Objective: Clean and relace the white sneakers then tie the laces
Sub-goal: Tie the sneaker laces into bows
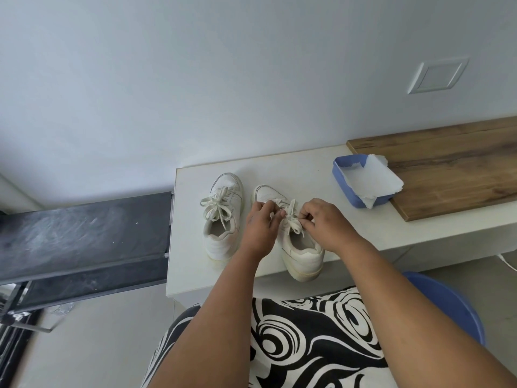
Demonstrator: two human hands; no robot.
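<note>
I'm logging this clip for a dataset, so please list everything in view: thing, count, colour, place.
sneakers: 2, white; left sneaker with its laces in a bow, right sneaker under the hands, both on the table
table: 1, white, against the wall
tub: 1, blue, on the table right of the sneakers
paper towel: 1, white, in the tub
wooden board: 1, brown, right end of the table
left hand: pinches the right sneaker's lace
right hand: pinches the same lace

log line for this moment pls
step: tying laces | left hand: pinches lace | right hand: pinches lace | right sneaker: bow unfinished | left sneaker: laced, bow tied
</note>
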